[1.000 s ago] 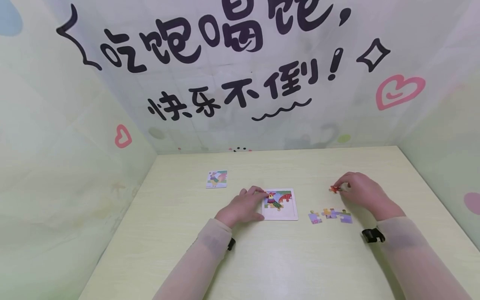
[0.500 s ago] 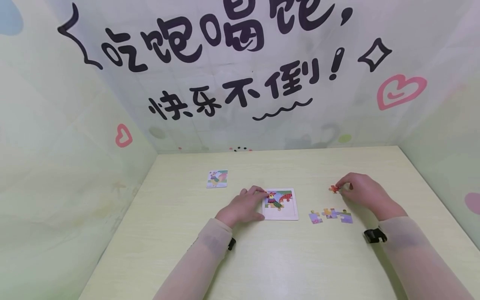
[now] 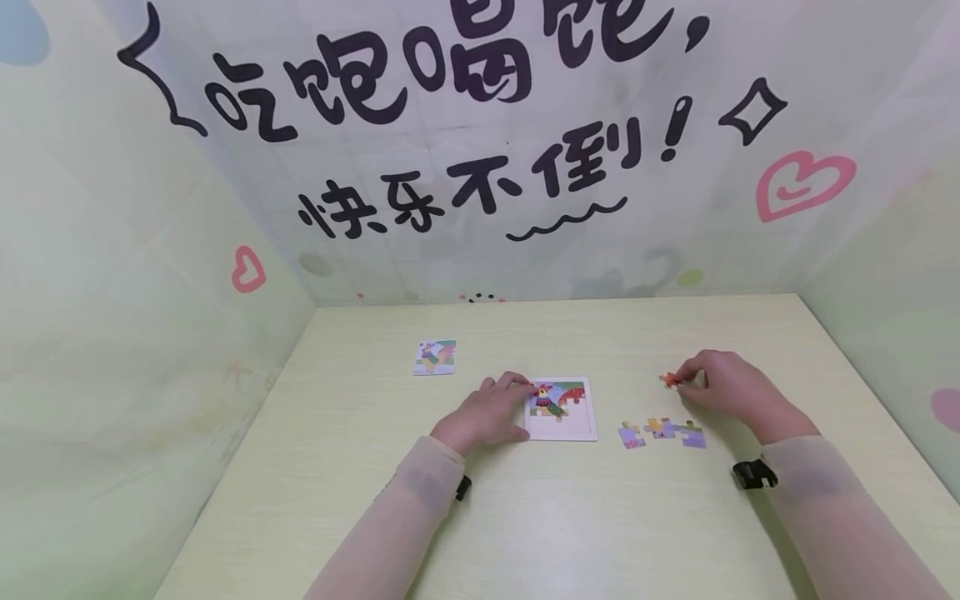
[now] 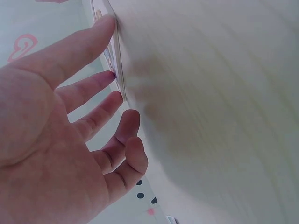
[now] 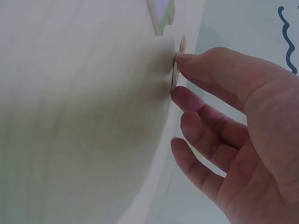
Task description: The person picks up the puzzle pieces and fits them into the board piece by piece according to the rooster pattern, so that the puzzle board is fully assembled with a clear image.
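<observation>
On the table a white puzzle tray [image 3: 576, 427] holds a partly assembled rooster picture, with bare white backing at lower right. My left hand [image 3: 487, 414] rests at its left edge; in the left wrist view the thumb and two fairly straight fingertips touch the tray's edge [image 4: 119, 60], the other fingers apart from it. Right of the tray, my right hand [image 3: 729, 390] pinches a red puzzle piece [image 3: 668, 380] between thumb and finger. The right wrist view shows this piece [image 5: 182, 44] edge-on, close to the tabletop. Its far side is hidden.
Three loose puzzle pieces, a purple one [image 3: 632, 435], an orange-and-purple one [image 3: 660, 428] and a purple-and-green one [image 3: 692, 435], lie in front of the right hand. A small rooster card [image 3: 435, 357] lies at back left. Printed cloth walls [image 3: 480, 267] enclose the table.
My right hand has shifted slightly right and nearer, its fingertips still at the red piece, which has turned a little. The left hand and the tray stay in place.
</observation>
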{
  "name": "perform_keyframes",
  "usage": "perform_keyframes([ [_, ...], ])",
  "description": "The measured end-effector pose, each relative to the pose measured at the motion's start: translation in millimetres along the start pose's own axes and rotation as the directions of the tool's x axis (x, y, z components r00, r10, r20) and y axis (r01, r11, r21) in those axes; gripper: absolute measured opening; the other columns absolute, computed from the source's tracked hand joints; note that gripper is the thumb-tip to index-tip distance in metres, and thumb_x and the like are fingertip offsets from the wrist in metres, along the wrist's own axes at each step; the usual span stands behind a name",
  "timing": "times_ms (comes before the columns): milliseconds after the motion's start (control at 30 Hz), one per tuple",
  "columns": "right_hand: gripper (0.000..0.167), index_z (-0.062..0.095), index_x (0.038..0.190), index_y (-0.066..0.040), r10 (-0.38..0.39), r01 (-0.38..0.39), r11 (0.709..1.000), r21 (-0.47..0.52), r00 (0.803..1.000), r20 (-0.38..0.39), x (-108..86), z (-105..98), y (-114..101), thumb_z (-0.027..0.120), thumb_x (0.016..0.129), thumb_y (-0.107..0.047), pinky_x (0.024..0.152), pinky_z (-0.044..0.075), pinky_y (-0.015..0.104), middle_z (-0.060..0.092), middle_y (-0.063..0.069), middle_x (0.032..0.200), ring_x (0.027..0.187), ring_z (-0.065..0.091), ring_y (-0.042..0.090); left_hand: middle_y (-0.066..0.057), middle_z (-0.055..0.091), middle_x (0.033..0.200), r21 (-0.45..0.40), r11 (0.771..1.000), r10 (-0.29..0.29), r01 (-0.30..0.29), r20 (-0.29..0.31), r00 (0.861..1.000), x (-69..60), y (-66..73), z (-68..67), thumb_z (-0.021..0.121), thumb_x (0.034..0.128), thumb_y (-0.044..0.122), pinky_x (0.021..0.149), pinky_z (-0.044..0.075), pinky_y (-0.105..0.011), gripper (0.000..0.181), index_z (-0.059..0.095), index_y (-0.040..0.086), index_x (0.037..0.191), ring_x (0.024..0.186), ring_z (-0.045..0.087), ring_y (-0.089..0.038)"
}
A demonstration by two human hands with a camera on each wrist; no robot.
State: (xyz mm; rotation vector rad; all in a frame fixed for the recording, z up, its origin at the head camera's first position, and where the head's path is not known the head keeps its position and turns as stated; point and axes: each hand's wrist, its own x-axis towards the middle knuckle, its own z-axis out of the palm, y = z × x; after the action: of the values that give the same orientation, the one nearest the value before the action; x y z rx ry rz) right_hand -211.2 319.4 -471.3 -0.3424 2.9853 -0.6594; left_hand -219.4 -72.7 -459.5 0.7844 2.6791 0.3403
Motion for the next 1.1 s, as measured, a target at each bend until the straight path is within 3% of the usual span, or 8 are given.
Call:
perform_keyframes([
  [367,0.016,0.079,0.104,-0.013,0.036,-0.036,0.998,0.058,0.999,0.002,-5.2,2.3,-2.5,0.076,0.090,-0.019,0.064,0.042,0.031,0.072,0.003,0.099,0.071,0.051,0.017,0.002,0.040,0.160,0.010,1.000,0.005,-0.005,0.002,1.000,0.6,0.6,0.9,0.081,0.0901,0.034,0.099,0.049,-0.038,0.075,0.047,0.023,0.156,0.123,0.047,-0.024],
  [900,0.013,0.082,0.099,-0.020,-0.040,0.041,0.999,0.032,0.999,-0.035,-6.2,14.2,-22.9,0.076,0.088,-0.018,0.071,0.048,0.033,0.076,0.000,0.103,0.077,0.055,0.013,0.002,0.039,0.161,0.002,1.000,-0.001,0.001,0.005,1.000,1.2,1.0,2.9,0.081,0.0905,0.033,0.101,0.048,-0.038,0.075,0.047,0.023,0.156,0.124,0.046,-0.024],
  [1100,0.011,0.082,0.096,-0.020,-0.080,0.080,0.997,0.014,0.996,-0.030,-2.7,18.7,-37.8,0.077,0.087,-0.018,0.075,0.053,0.036,0.076,-0.002,0.100,0.084,0.063,0.015,0.001,0.040,0.161,0.013,1.000,0.006,-0.006,-0.003,1.000,1.2,0.8,2.0,0.081,0.0906,0.033,0.103,0.047,-0.040,0.074,0.047,0.022,0.156,0.125,0.047,-0.025],
])
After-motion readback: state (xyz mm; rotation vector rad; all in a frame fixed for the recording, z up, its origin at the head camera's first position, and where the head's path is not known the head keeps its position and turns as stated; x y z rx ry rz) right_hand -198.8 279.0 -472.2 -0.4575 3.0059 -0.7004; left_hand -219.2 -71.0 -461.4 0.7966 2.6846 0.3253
